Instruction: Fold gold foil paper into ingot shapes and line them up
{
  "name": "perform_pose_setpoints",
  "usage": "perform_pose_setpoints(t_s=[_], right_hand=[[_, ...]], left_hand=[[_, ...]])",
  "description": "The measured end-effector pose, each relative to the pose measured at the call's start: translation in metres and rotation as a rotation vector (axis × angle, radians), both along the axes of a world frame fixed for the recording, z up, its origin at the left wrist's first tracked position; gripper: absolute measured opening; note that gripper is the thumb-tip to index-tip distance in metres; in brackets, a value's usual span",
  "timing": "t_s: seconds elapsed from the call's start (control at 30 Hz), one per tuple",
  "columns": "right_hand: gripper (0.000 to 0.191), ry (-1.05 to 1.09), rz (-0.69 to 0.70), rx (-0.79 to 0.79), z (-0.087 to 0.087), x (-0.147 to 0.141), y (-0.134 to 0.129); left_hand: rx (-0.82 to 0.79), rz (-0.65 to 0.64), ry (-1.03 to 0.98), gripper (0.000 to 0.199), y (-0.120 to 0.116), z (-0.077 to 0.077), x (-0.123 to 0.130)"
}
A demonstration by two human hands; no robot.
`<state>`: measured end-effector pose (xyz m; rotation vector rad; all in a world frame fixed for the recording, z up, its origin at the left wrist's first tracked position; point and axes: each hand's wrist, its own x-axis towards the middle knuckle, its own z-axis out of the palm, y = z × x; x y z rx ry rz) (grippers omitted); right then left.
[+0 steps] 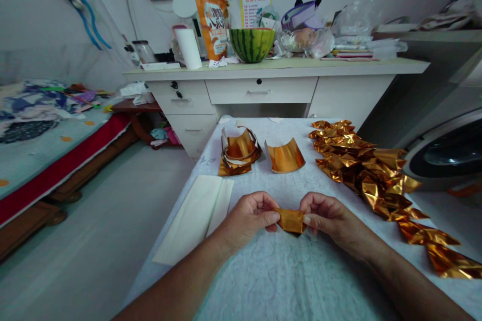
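Observation:
A small folded piece of gold foil paper (pixel 292 221) is held between both hands above the cloth-covered table (pixel 278 276). My left hand (pixel 259 212) pinches its left end with thumb and fingers. At the right end, my right hand (pixel 320 212) grips it the same way. Beyond the hands lie a curled stack of gold sheets (pixel 241 148) and a single curved gold sheet (pixel 286 156). Many folded gold foil pieces (pixel 372 185) are heaped along the table's right side. White paper strips (pixel 192 215) lie to the left of my left hand.
Behind the table stands a white desk (pixel 263 91) holding a cut watermelon (pixel 252 44), an orange pouch (pixel 213 22) and a white roll (pixel 188 49). A bed (pixel 75 155) is at the left, and a washing machine (pixel 444 155) at the right.

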<state>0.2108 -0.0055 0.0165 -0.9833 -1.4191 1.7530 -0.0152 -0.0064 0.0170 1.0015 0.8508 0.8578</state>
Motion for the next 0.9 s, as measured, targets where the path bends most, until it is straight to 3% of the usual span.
perform_pose_setpoints(t_s=[0.17, 0.23, 0.4, 0.5, 0.7, 0.9], right_hand=[[0.029, -0.001, -0.048, -0.008, -0.001, 0.002, 0.002], [0.028, -0.005, -0.058, 0.000, 0.000, 0.003, 0.002], [0.027, -0.036, -0.139, 0.026, 0.002, 0.003, 0.000], [0.029, -0.102, -0.147, 0.091, 0.004, 0.000, -0.002], [0.029, -0.151, -0.155, 0.167, 0.001, -0.008, -0.003], [0.024, -0.292, -0.254, 0.298, -0.008, -0.010, -0.002]], left_hand=[[0.030, 0.007, 0.001, 0.028, 0.002, -0.004, -0.002], [0.115, 0.003, 0.046, 0.022, 0.001, -0.003, -0.003], [0.687, 0.083, 0.455, 0.010, -0.004, 0.005, -0.006], [0.896, 0.048, 0.602, 0.015, -0.008, 0.005, -0.005], [0.950, -0.031, 0.706, 0.022, -0.014, 0.001, -0.002], [0.849, 0.006, 0.646, 0.029, -0.017, 0.010, 0.001]])
